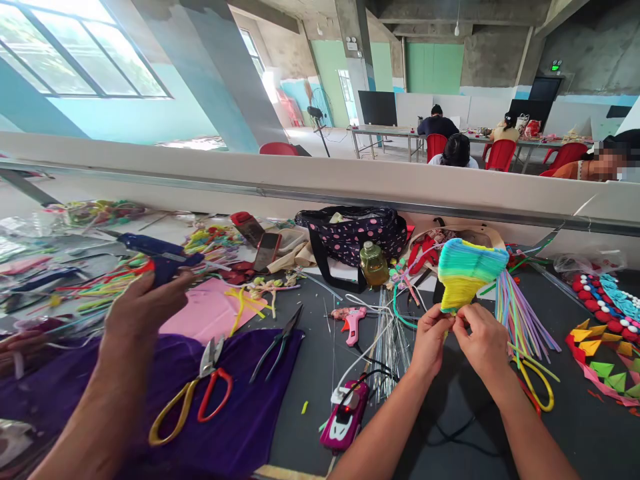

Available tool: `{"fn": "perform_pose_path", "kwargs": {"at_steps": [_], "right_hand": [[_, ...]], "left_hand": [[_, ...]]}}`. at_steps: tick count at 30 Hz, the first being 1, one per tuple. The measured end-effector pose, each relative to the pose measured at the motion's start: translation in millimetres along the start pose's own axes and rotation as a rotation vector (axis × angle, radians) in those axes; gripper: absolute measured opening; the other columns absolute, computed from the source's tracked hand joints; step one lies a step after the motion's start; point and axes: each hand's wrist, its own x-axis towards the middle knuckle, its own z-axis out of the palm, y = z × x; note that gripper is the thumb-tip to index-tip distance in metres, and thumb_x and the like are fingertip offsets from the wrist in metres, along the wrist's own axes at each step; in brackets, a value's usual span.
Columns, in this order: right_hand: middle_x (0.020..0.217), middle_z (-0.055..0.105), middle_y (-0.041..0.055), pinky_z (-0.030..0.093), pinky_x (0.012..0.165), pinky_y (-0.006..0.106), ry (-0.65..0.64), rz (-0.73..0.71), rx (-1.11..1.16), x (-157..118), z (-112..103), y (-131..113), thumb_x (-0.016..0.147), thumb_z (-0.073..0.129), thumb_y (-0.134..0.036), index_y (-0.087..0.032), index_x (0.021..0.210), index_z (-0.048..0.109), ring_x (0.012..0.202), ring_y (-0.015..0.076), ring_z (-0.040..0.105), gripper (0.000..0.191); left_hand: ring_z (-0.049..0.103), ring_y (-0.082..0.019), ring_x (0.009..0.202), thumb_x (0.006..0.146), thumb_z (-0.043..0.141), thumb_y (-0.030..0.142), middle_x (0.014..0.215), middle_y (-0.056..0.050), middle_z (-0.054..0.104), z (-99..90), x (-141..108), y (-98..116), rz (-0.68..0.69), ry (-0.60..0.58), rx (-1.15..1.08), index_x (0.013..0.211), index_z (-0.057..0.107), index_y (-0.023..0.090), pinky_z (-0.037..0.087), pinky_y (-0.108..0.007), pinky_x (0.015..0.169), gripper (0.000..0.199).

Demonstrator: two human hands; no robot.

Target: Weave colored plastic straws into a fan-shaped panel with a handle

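Both Your Hands Pinch the Yellow End of a Banded Piece

Your left hand point(430, 339) and right hand point(480, 341) are closed in a pinch, thumbs and fingers on the narrow lower end of the fuzzy banded piece point(469, 268). Your fingertips nearly meet there; you leave the wide end free.

The piece stands up above your hands, over the dark table point(295, 443). It flares toward the top, running from blue and turquoise through green to yellow, with its strands laid in close rows.

Your forearms reach in from the lower edge and converge, your wrists bent inward. Just right of the piece you have a bundle of pastel stems point(523, 313); yellow-and-red-handled scissors point(539, 385) lie beside your right forearm.
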Motion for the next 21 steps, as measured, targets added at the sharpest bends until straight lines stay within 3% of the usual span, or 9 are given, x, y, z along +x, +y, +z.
{"fn": "perform_pose_path", "kwargs": {"at_steps": [6, 21], "right_hand": [[0.068, 0.059, 0.0002, 0.032, 0.062, 0.028, -0.001, 0.013, 0.009, -1.0, 0.3, -0.5, 0.088, 0.05, -0.016, -0.022, 0.072, 0.055, 0.068, 0.0156, 0.056, 0.018], [0.068, 0.06, 0.0006, 0.033, 0.061, 0.027, 0.007, 0.02, 0.066, -2.0, 2.8, 2.7, 0.088, 0.051, -0.017, -0.022, 0.072, 0.056, 0.067, 0.0155, 0.058, 0.017]], "left_hand": [[0.059, -0.01, 0.065, 0.062, 0.072, 0.011, 0.073, -0.001, 0.069, 0.1, 3.6, -1.8, -0.068, 0.018, -0.121, 0.077, 0.074, 0.015, 0.045, -0.02, 0.065, 0.015], [0.06, -0.011, 0.064, 0.058, 0.074, 0.012, 0.073, -0.002, 0.069, -4.8, 8.0, -2.9, -0.12, 0.021, -0.114, 0.076, 0.072, 0.013, 0.046, -0.022, 0.066, 0.018]]}}
